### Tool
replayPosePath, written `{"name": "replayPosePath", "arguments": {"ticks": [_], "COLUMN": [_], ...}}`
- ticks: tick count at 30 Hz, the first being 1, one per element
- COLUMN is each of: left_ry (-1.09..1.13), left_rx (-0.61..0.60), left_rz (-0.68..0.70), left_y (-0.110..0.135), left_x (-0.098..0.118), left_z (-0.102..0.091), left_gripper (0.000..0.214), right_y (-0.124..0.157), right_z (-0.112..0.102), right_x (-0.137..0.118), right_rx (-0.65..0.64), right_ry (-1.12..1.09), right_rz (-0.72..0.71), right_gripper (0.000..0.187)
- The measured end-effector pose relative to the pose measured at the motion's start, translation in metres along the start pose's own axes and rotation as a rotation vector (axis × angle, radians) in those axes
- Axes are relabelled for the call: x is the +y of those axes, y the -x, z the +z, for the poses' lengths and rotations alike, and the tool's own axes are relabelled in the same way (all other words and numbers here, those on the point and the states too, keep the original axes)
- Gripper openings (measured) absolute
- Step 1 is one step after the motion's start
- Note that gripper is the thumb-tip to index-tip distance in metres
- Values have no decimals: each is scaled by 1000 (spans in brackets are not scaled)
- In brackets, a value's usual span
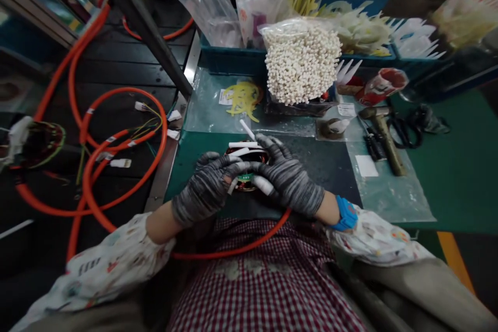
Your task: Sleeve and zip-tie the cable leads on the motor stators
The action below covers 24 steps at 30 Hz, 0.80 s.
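Both my hands wear grey knit gloves and meet over a round wound coil part point(249, 158) on the green bench point(459, 176). My left hand point(206, 187) curls round the part's left side, fingers closed on it. My right hand point(290, 179) grips its right side, pinching a white sleeve tube point(263, 185). More white tubes point(246, 144) stick out of the part's top. An orange cable point(249, 244) runs from the part down across my lap.
A bag of white-tipped sticks point(301, 59) stands behind the part, before blue bins point(233, 59) of bagged pieces. A hammer point(385, 137), scissors point(406, 129) and yellow ties point(243, 98) lie on the bench. Orange cable loops point(116, 155) lie left.
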<state>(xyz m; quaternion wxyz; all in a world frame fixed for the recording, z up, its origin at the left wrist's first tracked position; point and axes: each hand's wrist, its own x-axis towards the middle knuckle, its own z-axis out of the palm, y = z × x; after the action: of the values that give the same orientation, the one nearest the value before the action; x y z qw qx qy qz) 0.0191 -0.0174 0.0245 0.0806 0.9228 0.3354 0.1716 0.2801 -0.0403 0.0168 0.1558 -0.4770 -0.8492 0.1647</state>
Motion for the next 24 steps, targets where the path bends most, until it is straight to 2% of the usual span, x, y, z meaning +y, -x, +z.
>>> {"name": "replayPosePath", "arguments": {"ticks": [4, 8, 13, 19, 24], "left_ry": [64, 120, 178, 172, 221], "left_rx": [-50, -104, -159, -179, -153], "left_rz": [-16, -41, -151, -127, -162], "left_y": [-2, -6, -9, -9, -11], "left_x": [-4, -6, -3, -3, -2], "left_z": [-4, -6, -6, -4, -5], "left_gripper": [42, 38, 36, 37, 35], "right_y": [-24, -41, -44, -47, -47], "right_z": [-21, -28, -24, -18, -17], "right_x": [3, 9, 17, 24, 32], "right_rx": [-157, -269, -222, -195, -212], "right_ry": [58, 53, 23, -20, -100], "right_rz": [43, -60, -82, -100, -123], "right_gripper": [44, 44, 39, 35, 33]}}
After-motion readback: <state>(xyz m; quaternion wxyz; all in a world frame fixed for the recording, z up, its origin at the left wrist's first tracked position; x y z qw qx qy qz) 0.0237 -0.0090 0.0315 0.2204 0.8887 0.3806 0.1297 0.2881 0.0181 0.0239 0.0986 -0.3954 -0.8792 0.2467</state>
